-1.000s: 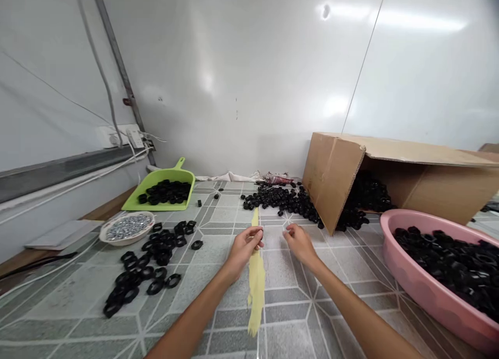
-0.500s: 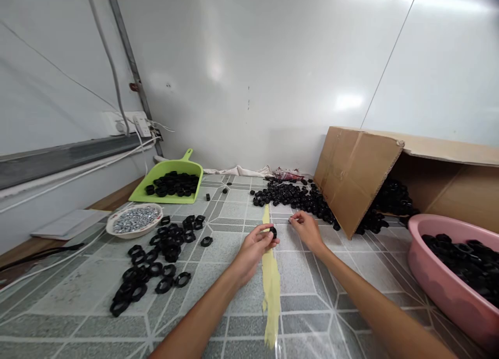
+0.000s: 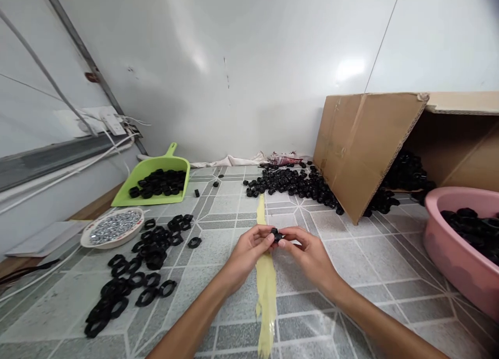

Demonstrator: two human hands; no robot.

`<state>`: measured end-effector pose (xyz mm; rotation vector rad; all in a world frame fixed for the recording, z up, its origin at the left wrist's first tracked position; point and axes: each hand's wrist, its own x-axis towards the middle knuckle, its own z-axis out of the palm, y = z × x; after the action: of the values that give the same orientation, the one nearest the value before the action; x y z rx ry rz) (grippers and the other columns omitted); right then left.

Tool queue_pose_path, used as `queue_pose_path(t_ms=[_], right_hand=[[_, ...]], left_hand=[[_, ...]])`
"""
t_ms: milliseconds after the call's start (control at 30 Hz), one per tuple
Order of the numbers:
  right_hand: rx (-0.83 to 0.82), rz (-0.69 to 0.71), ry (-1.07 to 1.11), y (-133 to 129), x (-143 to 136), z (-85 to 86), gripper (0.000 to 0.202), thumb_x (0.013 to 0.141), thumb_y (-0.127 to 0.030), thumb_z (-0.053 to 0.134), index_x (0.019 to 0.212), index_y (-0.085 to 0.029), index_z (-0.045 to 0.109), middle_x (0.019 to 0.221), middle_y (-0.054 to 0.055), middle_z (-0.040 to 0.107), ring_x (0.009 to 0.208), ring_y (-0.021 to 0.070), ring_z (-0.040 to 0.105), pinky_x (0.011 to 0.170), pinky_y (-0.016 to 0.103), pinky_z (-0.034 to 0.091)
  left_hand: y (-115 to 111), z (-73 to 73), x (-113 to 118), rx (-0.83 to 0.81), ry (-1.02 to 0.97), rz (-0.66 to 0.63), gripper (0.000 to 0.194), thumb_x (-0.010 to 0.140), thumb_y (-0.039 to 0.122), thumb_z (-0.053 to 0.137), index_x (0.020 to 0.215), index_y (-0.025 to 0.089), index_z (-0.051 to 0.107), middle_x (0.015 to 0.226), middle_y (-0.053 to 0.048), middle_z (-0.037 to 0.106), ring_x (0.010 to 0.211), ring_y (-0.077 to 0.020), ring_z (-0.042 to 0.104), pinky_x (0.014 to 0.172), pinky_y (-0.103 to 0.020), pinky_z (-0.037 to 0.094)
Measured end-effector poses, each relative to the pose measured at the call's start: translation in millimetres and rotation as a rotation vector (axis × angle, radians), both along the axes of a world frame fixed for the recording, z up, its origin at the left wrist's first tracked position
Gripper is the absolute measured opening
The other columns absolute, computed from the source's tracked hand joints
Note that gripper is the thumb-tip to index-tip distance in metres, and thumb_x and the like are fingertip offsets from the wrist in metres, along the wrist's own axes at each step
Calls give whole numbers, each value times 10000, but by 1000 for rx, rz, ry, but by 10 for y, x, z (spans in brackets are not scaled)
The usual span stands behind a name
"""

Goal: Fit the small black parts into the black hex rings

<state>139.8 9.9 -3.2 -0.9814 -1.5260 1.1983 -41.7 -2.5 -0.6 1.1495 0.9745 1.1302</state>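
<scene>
My left hand point(image 3: 251, 249) pinches a small black ring-shaped part point(image 3: 276, 235) above the yellow tape strip point(image 3: 266, 291). From the other side, my right hand point(image 3: 306, 250) has its thumb and fingertips closed at the same part. Whether a further small piece sits between the right fingertips is hidden. Black rings point(image 3: 146, 281) lie scattered to the left of my hands. Beyond my hands, a heap of small black parts point(image 3: 290, 182) spreads toward the cardboard box.
A white bowl of small metal pieces point(image 3: 113, 227) and a green dustpan with black parts point(image 3: 181, 164) stand at left. At right are a tilted cardboard box point(image 3: 354, 141) and a pink basin point(image 3: 456, 260) holding black parts. A pale wall rises behind.
My right hand has moved left and toward me from near the heap, and now meets my left hand at the black part. The view has shifted slightly.
</scene>
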Motion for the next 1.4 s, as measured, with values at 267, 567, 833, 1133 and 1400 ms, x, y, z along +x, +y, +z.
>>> queue_pose_path(t_ms=[267,567,833,1133,1400], right_hand=[[12,69,32,36,40,25,187,861,-311,709,1029,-234,737,1068,52,699,994,211,668,871,342,553],[305,57,-148,12,93,44,188,936,-257,621,1090,-259,728,1095,61,694,1013,208,660,875,372,567],[635,129,-269,-10,120,79,314,989,-168,481,1187,-289,692,1168,60,685,1118,227,624,966,431,527],[323,11,-322,-57,95,101,196,980,-366,561,1012,-245,710,933,33,714,839,199,654,755,324,501],[-85,71,-182,112,160,58,499,965,-596,461,789,-178,669,629,11,604,563,152,557,535,265,407]], left_hand=[[-4,33,14,-48,-8,-25,340,833,410,750,1061,173,666,948,-56,674,847,-155,634,785,-267,490],[-32,88,23,-5,65,-56,363,865,458,697,1063,155,703,794,-44,669,717,-141,598,671,-233,442],[-31,124,-5,-93,25,-129,414,889,534,625,826,134,714,718,-47,659,639,-144,608,626,-246,443],[-58,119,23,-73,3,-84,356,813,437,760,1025,153,723,809,-45,698,723,-139,632,706,-250,478],[-61,76,87,-63,4,-7,397,763,410,807,1061,169,701,904,-54,714,720,-141,650,698,-265,498]])
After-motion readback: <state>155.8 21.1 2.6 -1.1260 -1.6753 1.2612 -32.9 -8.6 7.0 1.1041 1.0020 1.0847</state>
